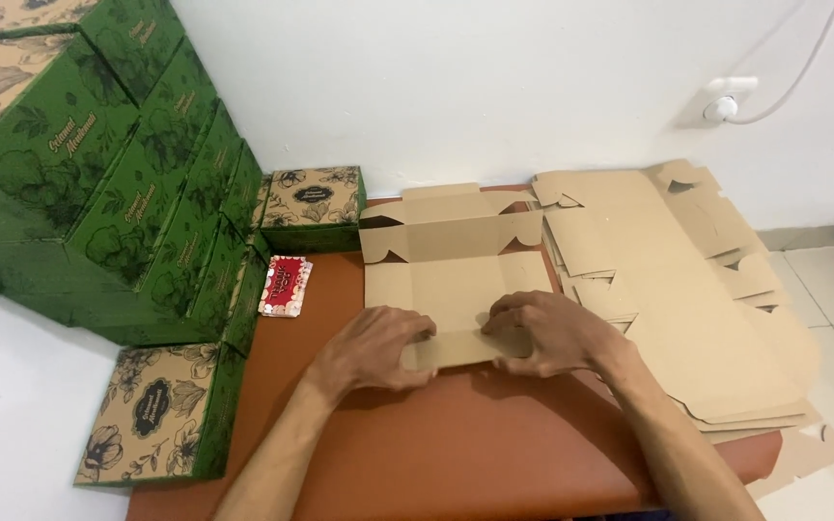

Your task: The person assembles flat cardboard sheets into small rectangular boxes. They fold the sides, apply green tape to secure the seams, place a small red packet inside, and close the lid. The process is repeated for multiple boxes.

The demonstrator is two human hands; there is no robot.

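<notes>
On the reddish-brown table top [456,444] lies a flat brown cardboard box blank [451,280], its far flaps standing up at twelve o'clock. The left hand [374,347] and right hand [542,333] press its near flap [460,347], fingers curled closed over the edge, both gripping the cardboard. At three o'clock sits a stack of unfolded brown cardboard blanks [687,289]. At nine o'clock rise green floral-printed finished boxes [98,174], with a small red packet [285,286] just beside them.
</notes>
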